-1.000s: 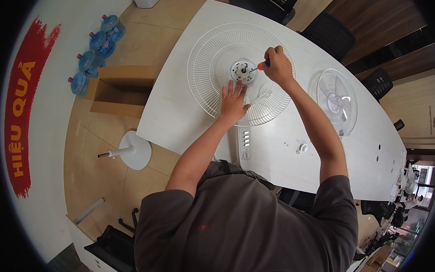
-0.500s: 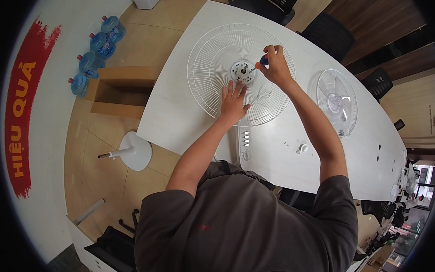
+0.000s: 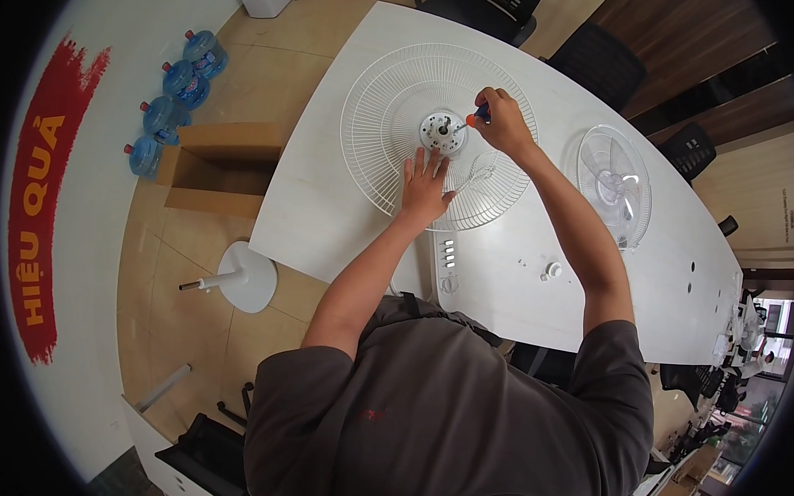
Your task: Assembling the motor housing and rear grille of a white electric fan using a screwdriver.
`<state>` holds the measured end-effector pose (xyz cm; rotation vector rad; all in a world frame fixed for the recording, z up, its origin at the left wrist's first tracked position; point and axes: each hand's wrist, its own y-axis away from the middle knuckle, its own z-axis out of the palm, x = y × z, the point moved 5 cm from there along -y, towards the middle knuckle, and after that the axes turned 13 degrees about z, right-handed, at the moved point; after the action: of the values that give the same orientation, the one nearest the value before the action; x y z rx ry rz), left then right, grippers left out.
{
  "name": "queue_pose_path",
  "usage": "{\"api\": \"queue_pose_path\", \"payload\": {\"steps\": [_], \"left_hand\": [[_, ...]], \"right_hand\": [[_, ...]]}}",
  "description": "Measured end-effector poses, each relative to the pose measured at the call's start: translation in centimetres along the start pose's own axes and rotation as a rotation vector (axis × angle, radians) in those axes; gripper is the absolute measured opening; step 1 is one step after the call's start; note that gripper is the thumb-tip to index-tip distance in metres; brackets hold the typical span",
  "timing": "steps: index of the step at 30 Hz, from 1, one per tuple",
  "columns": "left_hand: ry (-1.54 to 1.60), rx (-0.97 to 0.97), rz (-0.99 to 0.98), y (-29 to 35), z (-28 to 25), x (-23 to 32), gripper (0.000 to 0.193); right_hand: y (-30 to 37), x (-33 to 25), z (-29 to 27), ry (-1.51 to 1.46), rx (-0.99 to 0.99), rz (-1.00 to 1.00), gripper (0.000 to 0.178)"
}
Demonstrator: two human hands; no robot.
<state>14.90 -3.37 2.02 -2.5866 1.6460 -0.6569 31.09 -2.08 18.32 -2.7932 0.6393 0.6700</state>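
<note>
A round white wire fan guard [image 3: 375, 116] lies on the white table, with a pale motor mount [image 3: 442, 132] full of holes at its centre. My left hand [image 3: 425, 189] rests on the wires just below the mount, fingers spread, holding nothing. Above and to the right, my right hand [image 3: 504, 122] is closed around a screwdriver [image 3: 473, 120] with an orange and dark blue handle. The screwdriver's shaft points left and down to the mount's right side. Whether its tip sits in a screw is too small to tell. A white control panel with buttons [image 3: 448, 258] sticks out below the guard.
Right on the table [image 3: 500, 300] lies another guard with clear fan blades [image 3: 611, 178]. A small white round part [image 3: 553, 270] sits nearer me, with tiny pieces beside it. An open cardboard box [image 3: 219, 198], a white stand base [image 3: 249, 278] and several water bottles [image 3: 165, 117] are on the floor.
My right hand has shifted slightly down and its fingers have curled closer around the screwdriver handle. My left hand stays in place on the guard.
</note>
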Motion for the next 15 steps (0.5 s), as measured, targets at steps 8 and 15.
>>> {"api": "queue_pose_path", "payload": {"steps": [8,15], "left_hand": [[0.007,0.07,0.015,-0.2,-0.1,0.0,0.069],[0.481,0.502,-0.038,-2.9,-4.0,2.1,0.047]], "right_hand": [[1.5,0.2,-3.3,-0.067,0.049,0.009,0.031],[7.0,2.2,-8.3,-0.298,0.003,0.185,0.028]]}}
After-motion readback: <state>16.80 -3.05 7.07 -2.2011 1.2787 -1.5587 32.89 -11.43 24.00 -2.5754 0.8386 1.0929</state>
